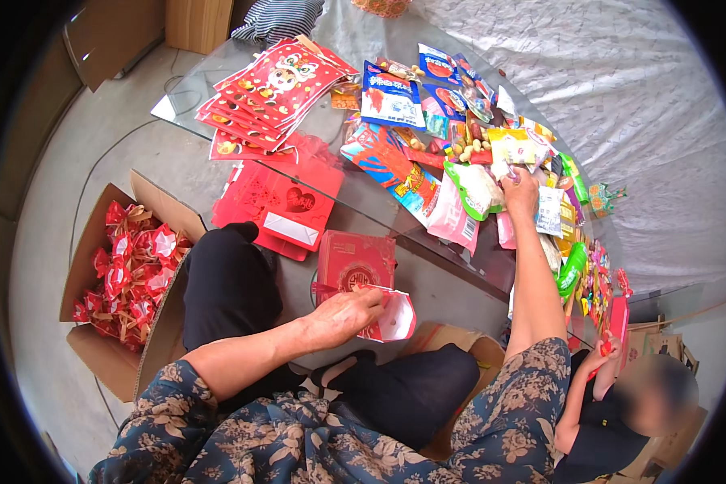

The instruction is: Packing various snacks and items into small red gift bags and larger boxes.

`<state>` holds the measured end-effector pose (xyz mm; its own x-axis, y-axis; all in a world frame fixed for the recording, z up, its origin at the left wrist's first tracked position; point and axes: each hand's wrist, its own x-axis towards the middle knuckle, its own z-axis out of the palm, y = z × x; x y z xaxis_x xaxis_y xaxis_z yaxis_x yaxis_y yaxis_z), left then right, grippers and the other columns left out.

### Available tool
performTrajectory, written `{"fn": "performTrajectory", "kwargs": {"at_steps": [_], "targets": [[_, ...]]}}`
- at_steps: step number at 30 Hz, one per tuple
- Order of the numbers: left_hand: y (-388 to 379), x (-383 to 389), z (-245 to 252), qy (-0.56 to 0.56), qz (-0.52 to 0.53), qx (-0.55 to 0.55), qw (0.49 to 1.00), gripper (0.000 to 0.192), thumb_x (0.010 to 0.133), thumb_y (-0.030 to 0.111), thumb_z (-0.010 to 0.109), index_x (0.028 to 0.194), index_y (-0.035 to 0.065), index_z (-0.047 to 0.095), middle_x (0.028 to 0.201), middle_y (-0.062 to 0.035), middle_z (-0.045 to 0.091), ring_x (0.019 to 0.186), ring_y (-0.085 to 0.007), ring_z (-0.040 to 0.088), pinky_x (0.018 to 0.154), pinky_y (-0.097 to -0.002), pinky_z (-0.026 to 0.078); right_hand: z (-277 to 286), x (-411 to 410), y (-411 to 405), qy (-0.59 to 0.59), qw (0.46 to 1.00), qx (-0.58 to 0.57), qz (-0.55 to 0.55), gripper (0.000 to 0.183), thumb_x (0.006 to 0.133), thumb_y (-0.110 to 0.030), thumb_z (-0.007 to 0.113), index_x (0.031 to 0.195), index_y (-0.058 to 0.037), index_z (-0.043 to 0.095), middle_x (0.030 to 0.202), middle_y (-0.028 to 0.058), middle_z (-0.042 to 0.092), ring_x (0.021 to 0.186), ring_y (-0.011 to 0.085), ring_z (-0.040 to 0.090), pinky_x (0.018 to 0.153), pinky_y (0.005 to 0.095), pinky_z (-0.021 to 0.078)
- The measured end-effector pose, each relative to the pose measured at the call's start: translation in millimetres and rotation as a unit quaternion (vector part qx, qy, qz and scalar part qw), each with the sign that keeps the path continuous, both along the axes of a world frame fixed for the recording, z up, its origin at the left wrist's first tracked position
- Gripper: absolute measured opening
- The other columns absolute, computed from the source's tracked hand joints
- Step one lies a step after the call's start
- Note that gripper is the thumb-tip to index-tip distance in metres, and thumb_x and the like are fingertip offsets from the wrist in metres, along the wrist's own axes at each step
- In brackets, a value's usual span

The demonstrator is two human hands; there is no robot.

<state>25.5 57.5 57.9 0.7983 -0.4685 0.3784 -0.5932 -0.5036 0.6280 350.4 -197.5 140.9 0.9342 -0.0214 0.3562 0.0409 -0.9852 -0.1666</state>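
Note:
My left hand holds a small red paper gift box by its rim, over my lap. Its white inside faces up, with something small and dark in it. My right hand reaches into a heap of packaged snacks on the glass table. Its fingertips are at a small purplish packet, and whether they grip it is not clear. Close by lie a green-and-white snack bag, a yellow packet, a pink packet and several unshelled peanuts.
Red printed bags are stacked at the table's left. Below the glass are red boxes and flattened red packaging. A cardboard carton of wrapped red favours stands left. Another person sits right, holding something red, beside piled candy.

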Motion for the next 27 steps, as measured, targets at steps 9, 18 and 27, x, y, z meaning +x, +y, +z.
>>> {"fn": "performTrajectory", "kwargs": {"at_steps": [9,18,27], "targets": [[-3,2,0,0.011,-0.007,-0.005,1.0,0.014,0.071,0.001,0.055,0.085,0.0013,0.052,0.087,-0.0126,0.047,0.084,-0.0303,0.056,0.07,-0.0394,0.05,-10,12,-11,-0.042,0.997,0.049,0.044,0.014,0.075,-0.024,0.07,0.084,-0.0148,0.064,0.095,0.0116,0.057,0.091,0.0303,0.058,0.078,0.0426,0.0466],[-4,4,-13,-0.031,-0.023,-0.002,0.999,0.016,0.068,0.0,0.056,0.083,0.002,0.052,0.083,-0.0105,0.047,0.081,-0.0289,0.055,0.069,-0.0374,0.049,-1,4,-47,-0.16,0.975,0.07,0.14,0.012,0.078,-0.017,0.061,0.077,-0.0059,0.064,0.09,0.0177,0.062,0.085,0.0366,0.058,0.077,0.0434,0.0469],[3,-2,-5,0.031,-0.01,-0.052,0.998,0.006,0.079,-0.001,0.055,0.084,0.0015,0.051,0.08,-0.0143,0.047,0.071,-0.0347,0.054,0.058,-0.041,0.042,48,-229,13,0.005,0.95,0.163,0.266,0.008,0.079,-0.008,0.065,0.077,-0.0007,0.062,0.088,0.0094,0.057,0.081,0.0209,0.057,0.075,0.0314,0.0446]]}}
